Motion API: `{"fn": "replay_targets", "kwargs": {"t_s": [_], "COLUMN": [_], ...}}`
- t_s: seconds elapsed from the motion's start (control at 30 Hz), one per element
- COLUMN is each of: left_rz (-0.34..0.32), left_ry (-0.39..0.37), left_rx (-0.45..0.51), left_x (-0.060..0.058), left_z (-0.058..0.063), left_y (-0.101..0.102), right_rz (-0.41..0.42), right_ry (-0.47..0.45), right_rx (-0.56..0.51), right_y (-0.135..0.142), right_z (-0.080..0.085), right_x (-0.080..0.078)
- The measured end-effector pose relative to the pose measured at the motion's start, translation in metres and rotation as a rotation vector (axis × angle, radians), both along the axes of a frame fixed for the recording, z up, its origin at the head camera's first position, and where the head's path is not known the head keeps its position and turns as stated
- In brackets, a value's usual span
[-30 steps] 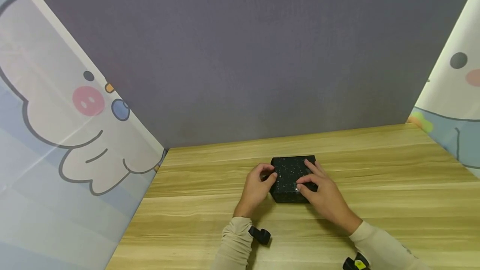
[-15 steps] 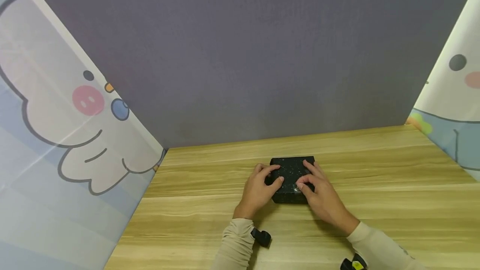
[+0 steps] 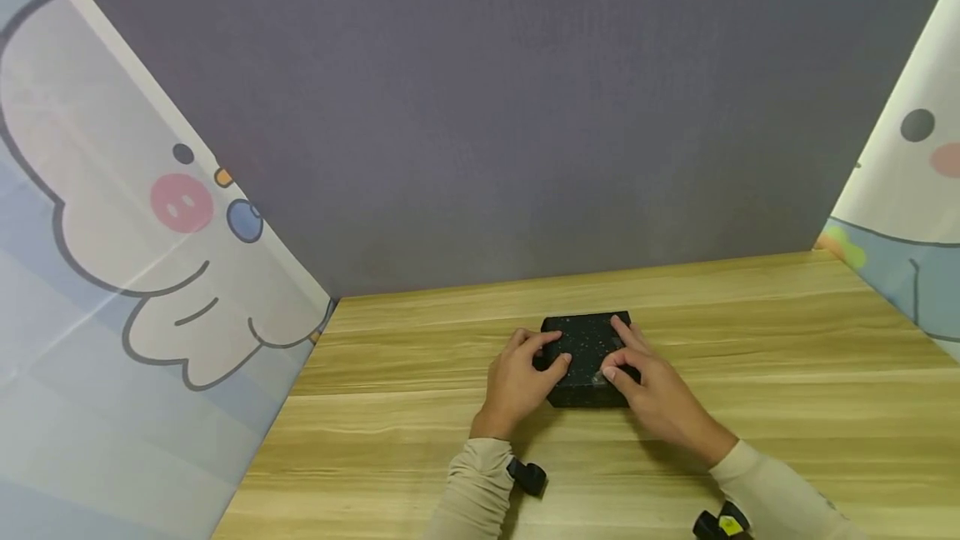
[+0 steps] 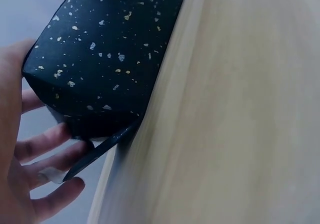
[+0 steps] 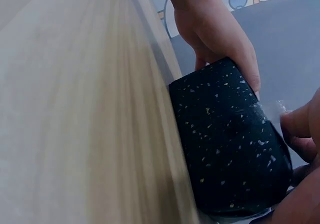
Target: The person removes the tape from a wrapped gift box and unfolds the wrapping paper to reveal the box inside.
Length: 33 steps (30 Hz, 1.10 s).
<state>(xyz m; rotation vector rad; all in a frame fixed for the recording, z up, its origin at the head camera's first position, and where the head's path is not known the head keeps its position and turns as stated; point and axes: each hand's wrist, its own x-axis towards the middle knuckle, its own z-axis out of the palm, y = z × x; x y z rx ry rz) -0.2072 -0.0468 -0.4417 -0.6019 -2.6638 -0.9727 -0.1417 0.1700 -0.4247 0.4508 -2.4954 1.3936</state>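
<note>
A box wrapped in black paper with white and gold flecks sits on the wooden table. My left hand holds its left end, thumb and forefinger on the top, the other fingers down the side. Beside those fingers a loose paper flap sticks out from the end in the left wrist view. My right hand pinches a short strip of clear tape between thumb and forefinger at the box's near top edge. Part of this tape lies on the front face, and another right finger touches the top farther back.
The wooden table runs back to a plain grey panel. Cartoon-printed sheets hang at the left and the right. A black wrist camera is strapped to the left wrist, another to the right.
My left thumb and forefinger have moved from the box's left edge farther onto its top. The right hand stays at the tape, its fingertips shifted slightly right. The box has hardly moved.
</note>
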Motion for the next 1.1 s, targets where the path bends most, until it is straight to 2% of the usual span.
{"fn": "replay_targets", "kwargs": {"t_s": [0.27,0.6,0.87,1.1], "left_rz": [0.050,0.093,0.079,0.062], "left_ry": [0.013,0.006,-0.017,-0.036], "left_rx": [-0.020,-0.018,-0.008,0.004], "left_x": [0.002,0.002,0.000,0.003], "left_z": [0.000,0.001,0.002,0.002], "left_y": [0.002,0.006,0.006,0.003], "right_rz": [0.018,0.146,0.285,0.316], "right_ry": [0.002,0.056,0.085,0.042], "right_rx": [-0.001,0.032,0.050,0.092], "right_y": [0.006,0.014,0.021,0.022], "right_z": [0.001,0.003,0.000,-0.002], "right_x": [-0.001,-0.002,-0.004,-0.004]}}
